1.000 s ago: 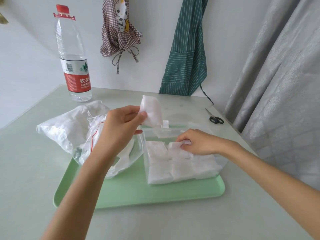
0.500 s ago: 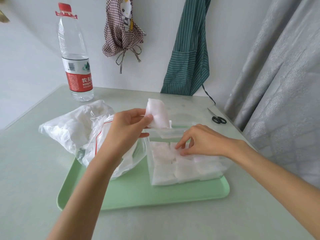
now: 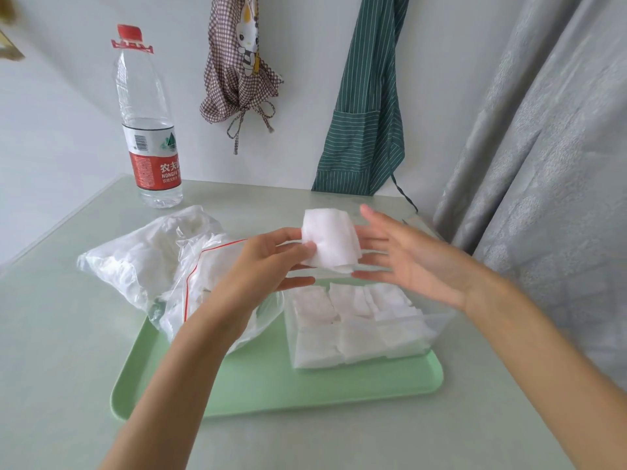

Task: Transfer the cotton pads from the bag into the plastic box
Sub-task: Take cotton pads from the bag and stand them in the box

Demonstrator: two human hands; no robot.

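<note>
Pinching a pad stack [image 3: 328, 243], the left hand [image 3: 268, 262] hovers above the box [image 3: 359, 325].
Right hand [image 3: 410, 256] spread flat beside it; bag [image 3: 163, 266] overlapping tray's [image 3: 271, 385] left edge.

Pale table [image 3: 68, 351]: green tray [image 3: 305, 391], water bottle [image 3: 149, 130].

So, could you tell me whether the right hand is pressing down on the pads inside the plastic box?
No, the right hand is raised, open, above the plastic box.
</note>
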